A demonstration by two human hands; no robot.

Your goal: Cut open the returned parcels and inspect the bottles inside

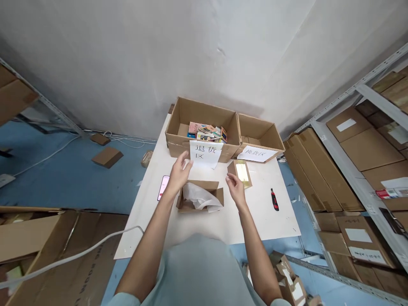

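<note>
A small open cardboard box (216,196) with white plastic wrapping (199,196) in it sits in the middle of the white table (204,229). My left hand (179,174) hovers just above its left rear corner, fingers loosely spread, holding nothing. My right hand (236,188) is at the box's right side, fingers apart and empty, just below a small box with a shiny gold face (241,172) that lies on the table.
Two larger open cartons stand at the table's far edge: the left one (178,136) holds several colourful packets and bears a paper label (205,154), the right one (266,138) has another label (256,154). A phone (163,187) lies left, a red box cutter (274,199) right. Shelves with cartons flank both sides.
</note>
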